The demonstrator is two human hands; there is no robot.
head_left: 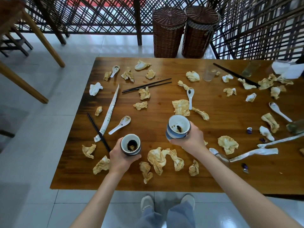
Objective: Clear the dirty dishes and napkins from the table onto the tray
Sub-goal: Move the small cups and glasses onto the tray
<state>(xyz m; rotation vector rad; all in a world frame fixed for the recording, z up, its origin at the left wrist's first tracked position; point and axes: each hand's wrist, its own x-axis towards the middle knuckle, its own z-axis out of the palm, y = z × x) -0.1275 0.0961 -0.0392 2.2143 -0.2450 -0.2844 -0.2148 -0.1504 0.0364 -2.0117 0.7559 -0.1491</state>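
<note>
Where napkins (158, 158) lie, cups (178, 127) aloft

Both bare arms reach forward from the lower edge of the view, forearms converging slightly. The left hand (121, 157) sits nearer the body, fingers and thumb curled round a small dark cup (131, 144) held upright, its mouth just above the knuckles. The right hand (189, 136) is stretched farther out and higher, curled round a blue cup (178, 127) that tilts a little toward the left hand. The two hands are apart, neither touching the other.
</note>
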